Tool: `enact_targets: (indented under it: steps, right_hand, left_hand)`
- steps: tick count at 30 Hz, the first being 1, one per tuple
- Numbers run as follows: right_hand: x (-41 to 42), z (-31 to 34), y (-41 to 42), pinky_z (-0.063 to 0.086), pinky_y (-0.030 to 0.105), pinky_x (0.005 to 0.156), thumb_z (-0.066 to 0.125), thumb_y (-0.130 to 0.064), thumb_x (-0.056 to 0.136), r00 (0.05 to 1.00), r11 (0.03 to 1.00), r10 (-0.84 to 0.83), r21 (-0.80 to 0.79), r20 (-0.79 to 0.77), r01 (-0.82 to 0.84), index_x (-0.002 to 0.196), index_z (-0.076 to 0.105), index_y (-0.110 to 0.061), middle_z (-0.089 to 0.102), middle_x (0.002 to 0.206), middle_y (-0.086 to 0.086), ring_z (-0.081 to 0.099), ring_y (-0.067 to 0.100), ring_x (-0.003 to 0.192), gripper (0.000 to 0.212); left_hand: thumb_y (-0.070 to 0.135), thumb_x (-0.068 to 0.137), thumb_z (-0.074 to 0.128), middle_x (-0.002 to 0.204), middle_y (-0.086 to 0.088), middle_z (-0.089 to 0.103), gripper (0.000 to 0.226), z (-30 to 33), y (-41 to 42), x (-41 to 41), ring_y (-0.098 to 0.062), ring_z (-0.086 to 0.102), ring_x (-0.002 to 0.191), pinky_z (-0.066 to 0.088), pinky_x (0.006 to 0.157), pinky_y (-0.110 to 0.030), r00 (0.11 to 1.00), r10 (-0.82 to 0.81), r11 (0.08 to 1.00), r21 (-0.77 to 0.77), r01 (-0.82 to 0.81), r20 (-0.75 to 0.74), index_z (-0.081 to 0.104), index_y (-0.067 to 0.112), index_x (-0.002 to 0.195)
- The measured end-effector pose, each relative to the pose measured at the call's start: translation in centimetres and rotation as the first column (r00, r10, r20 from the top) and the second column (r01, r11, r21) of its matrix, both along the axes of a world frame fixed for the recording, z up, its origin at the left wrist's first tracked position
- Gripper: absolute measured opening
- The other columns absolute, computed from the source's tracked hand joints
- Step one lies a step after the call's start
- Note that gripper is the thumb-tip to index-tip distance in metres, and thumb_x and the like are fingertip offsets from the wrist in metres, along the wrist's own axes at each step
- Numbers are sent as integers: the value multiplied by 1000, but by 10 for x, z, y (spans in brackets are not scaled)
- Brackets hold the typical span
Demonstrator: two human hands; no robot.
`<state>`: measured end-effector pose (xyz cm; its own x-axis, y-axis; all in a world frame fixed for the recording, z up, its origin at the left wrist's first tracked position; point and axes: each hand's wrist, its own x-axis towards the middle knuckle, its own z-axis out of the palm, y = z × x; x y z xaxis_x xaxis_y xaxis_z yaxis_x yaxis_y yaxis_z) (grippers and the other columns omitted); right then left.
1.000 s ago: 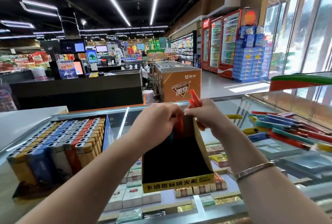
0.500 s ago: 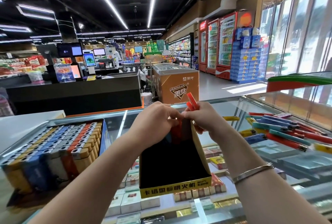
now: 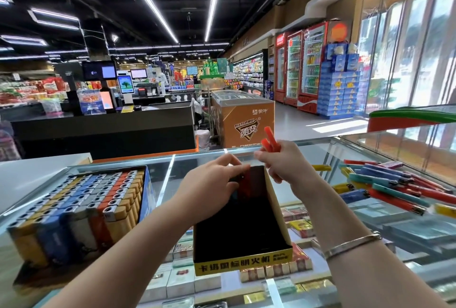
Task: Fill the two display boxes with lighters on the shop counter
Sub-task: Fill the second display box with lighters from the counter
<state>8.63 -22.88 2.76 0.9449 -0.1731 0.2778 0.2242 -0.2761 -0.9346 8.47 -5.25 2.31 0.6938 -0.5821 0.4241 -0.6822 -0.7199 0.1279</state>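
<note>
lighters, slim red plastic ones [image 3: 270, 140], stick up from the right hand [image 3: 283, 161], clamped in its curled fingers. a second ago both hands were bunched together over the box's far end; now they have parted, and the left hand [image 3: 212, 180] pinches a red lighter [image 3: 243, 183] standing inside the black cardboard display box with a yellow front strip [image 3: 243, 262], mid-surface near the front edge. one more is seated; the box stays almost bare.
</note>
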Motion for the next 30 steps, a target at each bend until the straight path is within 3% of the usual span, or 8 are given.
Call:
enact_targets:
  steps: [2, 7, 11, 17, 20, 24, 27, 30]
  right_hand:
    - [-3, 6, -1, 35, 23, 42, 62, -20, 88, 998, 990, 15, 136, 67, -24, 86, 53, -11, 44, 62, 4, 42, 13, 49, 13]
    - [-15, 16, 4, 41, 24, 42, 59, -26, 85, 937, 854, 322, 384, 138, -350, 107, 55, -8, 55, 60, 6, 49, 16, 46, 28]
    - [-17, 18, 11, 39, 26, 49, 57, -28, 82, 932, 876, 307, 326, 195, -357, 98, 58, -14, 67, 69, 8, 53, 17, 56, 22]
    - [-16, 14, 15, 42, 23, 42, 58, -22, 80, 905, 802, 331, 426, 268, -419, 87, 56, -18, 68, 74, 11, 61, 20, 59, 8]
    - [-15, 14, 16, 50, 27, 44, 60, -19, 78, 889, 768, 373, 450, 265, -456, 83, 58, -14, 65, 76, 13, 64, 21, 63, 7]
    - [-15, 14, 18, 52, 25, 41, 60, -17, 77, 891, 778, 388, 433, 237, -454, 83, 54, -7, 65, 65, 10, 63, 20, 52, 13]
    - [-14, 14, 16, 43, 24, 36, 61, -18, 79, 919, 817, 337, 422, 205, -394, 81, 52, -7, 57, 56, 6, 54, 18, 41, 14]
    - [-12, 12, 15, 36, 20, 35, 53, -22, 92, 976, 935, 170, 290, 139, -204, 78, 55, -8, 54, 50, 0, 48, 13, 38, 20]
  left_hand:
    - [24, 90, 55, 124, 27, 46, 46, -2, 5, -1, -3, 50, 109, 46, 86, -28, 1000, -26, 999, -24, 26, -16, 46, 42, 132]
    - [27, 88, 59, 130, 24, 49, 46, -6, 12, -1, -4, 45, 118, 38, 99, -26, 998, -64, 996, -56, 65, 22, 48, 37, 132]
    - [38, 87, 59, 127, 15, 55, 43, -9, 13, -3, -7, 42, 122, 30, 102, -25, 989, -21, 990, -138, 42, 145, 52, 32, 128]
    - [56, 74, 56, 96, 28, 48, 47, -7, 5, -13, 1, 45, 99, 38, 79, -23, 990, -14, 926, -372, 67, 142, 47, 38, 116]
    - [63, 72, 52, 90, 22, 56, 45, -6, 4, -16, 0, 54, 86, 41, 70, -23, 993, -57, 864, -493, 103, 107, 45, 39, 109]
    - [34, 79, 68, 85, 22, 59, 31, -4, 6, -14, 3, 57, 87, 42, 75, -13, 992, -91, 764, -634, 124, 84, 52, 39, 105]
    - [19, 74, 75, 94, 26, 61, 38, -1, 7, -14, 7, 55, 90, 39, 80, -6, 982, -116, 795, -579, 183, 151, 61, 37, 106]
    - [24, 74, 73, 95, 21, 64, 30, 0, 6, -18, 2, 58, 88, 48, 79, -18, 960, -93, 824, -521, 224, 266, 68, 28, 103]
